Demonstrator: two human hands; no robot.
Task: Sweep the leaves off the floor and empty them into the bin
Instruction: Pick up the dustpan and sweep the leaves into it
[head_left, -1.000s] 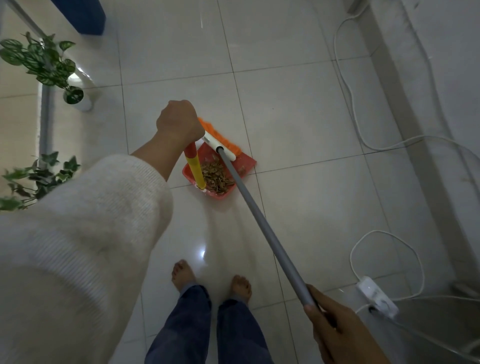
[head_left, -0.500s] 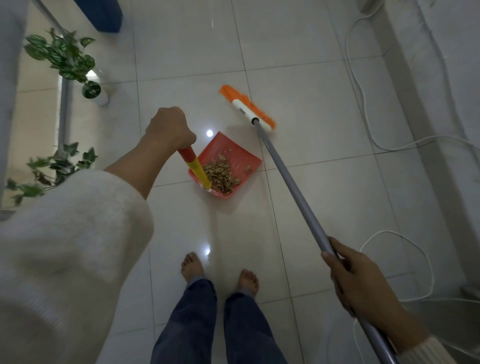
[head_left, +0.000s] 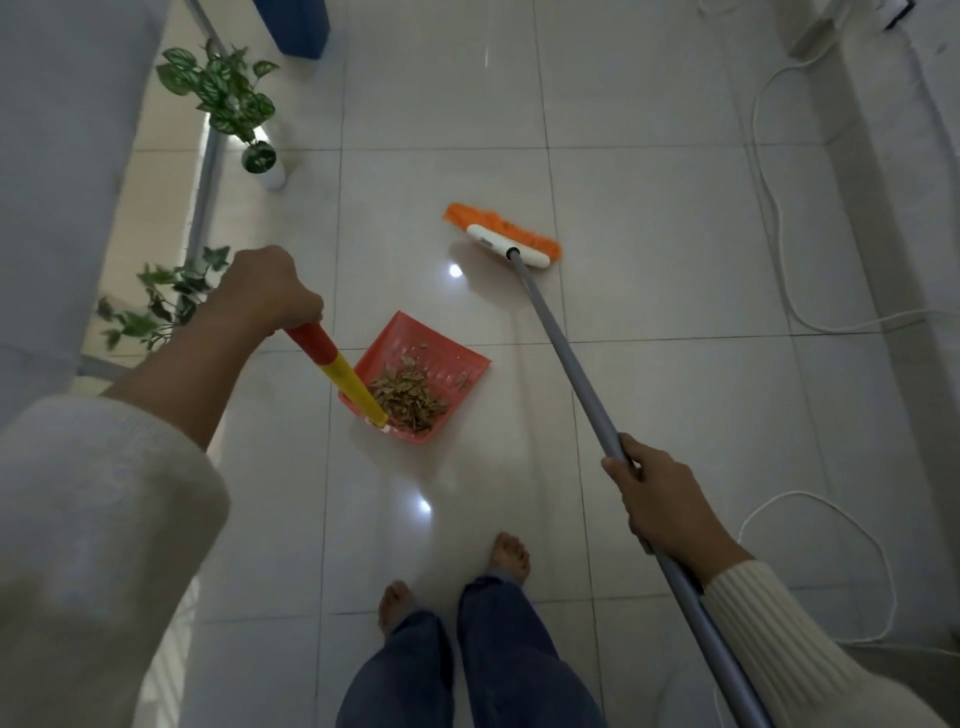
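Observation:
A red dustpan (head_left: 415, 345) sits on the pale tiled floor ahead of my feet, with a heap of dry brown leaves (head_left: 408, 399) in it. My left hand (head_left: 270, 291) grips the top of its red and yellow handle (head_left: 343, 374). My right hand (head_left: 657, 506) grips the grey pole (head_left: 561, 343) of a broom. Its orange-bristled head (head_left: 501, 236) rests on the floor beyond the dustpan, apart from it, to the upper right. No bin is clearly in view.
Two leafy green plants (head_left: 223, 98) (head_left: 156, 306) stand by a metal post at the left. A dark blue object (head_left: 301, 26) sits at the top edge. White cables (head_left: 779, 249) trail along the right wall. My bare feet (head_left: 511, 556) stand below the dustpan.
The broom head has lifted out of the dustpan and swung away to the upper right. My right hand has moved up the pole. The dustpan stays in place with the leaves.

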